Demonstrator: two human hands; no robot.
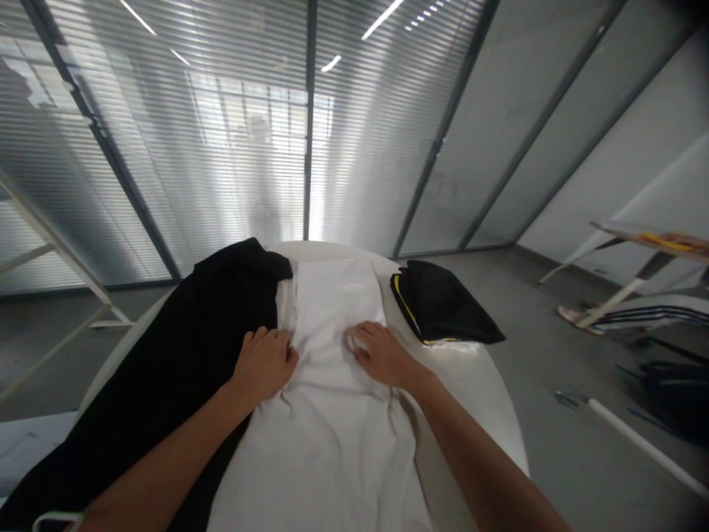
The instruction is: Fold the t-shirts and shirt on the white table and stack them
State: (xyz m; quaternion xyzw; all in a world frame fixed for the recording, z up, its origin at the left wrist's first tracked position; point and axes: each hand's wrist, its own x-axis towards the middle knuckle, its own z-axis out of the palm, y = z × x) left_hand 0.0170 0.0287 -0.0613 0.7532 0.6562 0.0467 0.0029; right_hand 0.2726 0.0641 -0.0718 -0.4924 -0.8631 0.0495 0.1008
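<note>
A white garment (332, 414) lies spread along the middle of a white round table (487, 391). My left hand (264, 363) rests on its left edge with the fingers curled and pinching the cloth. My right hand (379, 352) lies on the garment's middle, fingers bent and pressed into the fabric. A black garment (182, 355) lies to the left, partly under my left forearm.
A folded black garment with yellow trim (440, 303) sits on the table's right side. Glass walls with blinds stand behind. On the floor to the right are a white pole (636, 440), a dark bag (679, 395) and a table's legs (620, 295).
</note>
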